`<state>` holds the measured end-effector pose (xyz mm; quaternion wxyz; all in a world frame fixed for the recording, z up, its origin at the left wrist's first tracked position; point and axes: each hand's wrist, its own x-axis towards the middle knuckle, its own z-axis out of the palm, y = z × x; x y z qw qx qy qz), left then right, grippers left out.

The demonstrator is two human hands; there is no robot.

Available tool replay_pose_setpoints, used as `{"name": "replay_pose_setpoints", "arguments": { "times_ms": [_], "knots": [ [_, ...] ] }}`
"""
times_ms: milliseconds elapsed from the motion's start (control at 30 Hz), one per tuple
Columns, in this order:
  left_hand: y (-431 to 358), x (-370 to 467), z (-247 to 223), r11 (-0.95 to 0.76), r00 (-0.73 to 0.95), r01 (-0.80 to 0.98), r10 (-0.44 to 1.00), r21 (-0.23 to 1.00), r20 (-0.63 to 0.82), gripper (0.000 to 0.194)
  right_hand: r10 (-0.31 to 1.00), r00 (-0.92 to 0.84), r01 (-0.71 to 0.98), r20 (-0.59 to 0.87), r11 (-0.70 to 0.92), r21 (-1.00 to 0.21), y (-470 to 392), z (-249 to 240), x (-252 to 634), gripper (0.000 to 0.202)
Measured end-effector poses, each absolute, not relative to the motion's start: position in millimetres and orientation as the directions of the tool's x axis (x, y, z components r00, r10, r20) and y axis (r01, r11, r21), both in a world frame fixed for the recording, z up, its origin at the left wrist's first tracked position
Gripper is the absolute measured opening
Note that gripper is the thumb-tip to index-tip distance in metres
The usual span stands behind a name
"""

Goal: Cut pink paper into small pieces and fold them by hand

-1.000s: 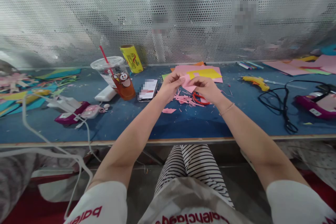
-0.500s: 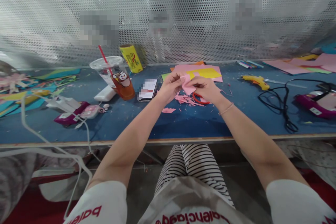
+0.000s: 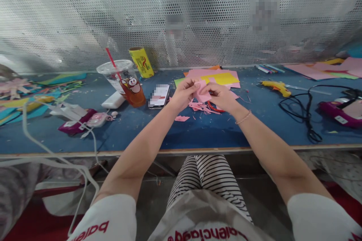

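Note:
Between my two hands is a small piece of pink paper (image 3: 202,94), bent or folded, held above the table. My left hand (image 3: 184,92) pinches its left side, and my right hand (image 3: 221,95) grips its right side with bent fingers. Beneath them lies a heap of pink paper scraps (image 3: 202,107), with the red handle of a tool (image 3: 212,107) partly showing under my right hand. Just beyond my hands, yellow paper (image 3: 226,79) rests on larger pink sheets (image 3: 198,73).
A phone (image 3: 159,96), a drink cup with a straw (image 3: 132,92) and a yellow can (image 3: 142,63) stand left of my hands. A yellow glue gun (image 3: 278,88) and black cable (image 3: 307,115) lie right. Purple power strips (image 3: 77,122) sit at both sides. A perforated metal panel (image 3: 198,19) closes the back.
The pink paper has turned slightly between my fingers, and its fold looks different. My right hand has shifted a little; the table things stay put.

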<state>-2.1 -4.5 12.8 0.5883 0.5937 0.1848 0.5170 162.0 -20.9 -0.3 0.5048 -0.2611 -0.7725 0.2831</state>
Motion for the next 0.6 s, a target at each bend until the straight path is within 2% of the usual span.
{"name": "replay_pose_setpoints", "arguments": {
  "times_ms": [167,400,600],
  "knots": [
    [-4.2,-3.5,13.2,-0.217,0.4,-0.4,0.833,0.891,0.383,0.024,0.693,-0.29,0.128,0.66,0.711,-0.691,-19.3,-1.1,162.8,0.019],
    [-6.2,-3.1,13.3,-0.183,0.428,-0.402,0.829,0.897,0.36,0.02,0.687,-0.265,0.162,0.677,0.723,-0.671,-19.7,1.7,165.1,0.022],
    [-9.0,-0.9,14.1,-0.188,0.442,-0.398,0.819,0.898,0.367,0.019,0.778,-0.21,0.008,0.593,0.607,-0.794,-11.7,-6.9,163.7,0.009]
  ]
}}
